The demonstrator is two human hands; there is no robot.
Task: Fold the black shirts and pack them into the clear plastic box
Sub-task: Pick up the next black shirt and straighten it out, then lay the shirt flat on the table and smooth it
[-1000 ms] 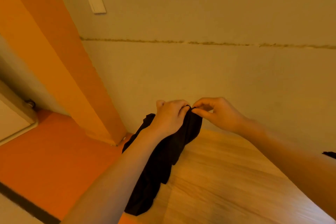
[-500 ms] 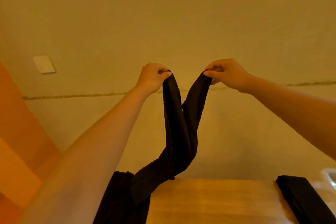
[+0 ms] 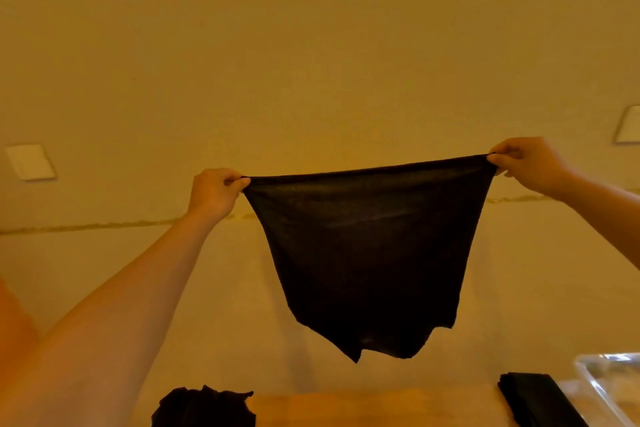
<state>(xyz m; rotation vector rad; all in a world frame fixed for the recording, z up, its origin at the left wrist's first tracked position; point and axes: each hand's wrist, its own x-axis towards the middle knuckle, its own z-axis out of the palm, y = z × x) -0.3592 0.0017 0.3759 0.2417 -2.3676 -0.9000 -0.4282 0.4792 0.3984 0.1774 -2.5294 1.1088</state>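
Arms raised and spread: left hand (image 3: 213,193) and right hand (image 3: 530,163) each hold a pinch grip on a top corner of the black shirt (image 3: 369,253), stretched taut, hanging above the table (image 3: 374,406).

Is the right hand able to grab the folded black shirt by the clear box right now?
Probably not yet. The right hand is up high pinching a corner of the spread black shirt, so its grip is busy. The folded shirt lies uncovered on the table beside the clear box.

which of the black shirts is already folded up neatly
The folded shirt lying beside the clear box, bottom right. The held shirt hangs spread out; the crumpled shirt sits bunched bottom left.
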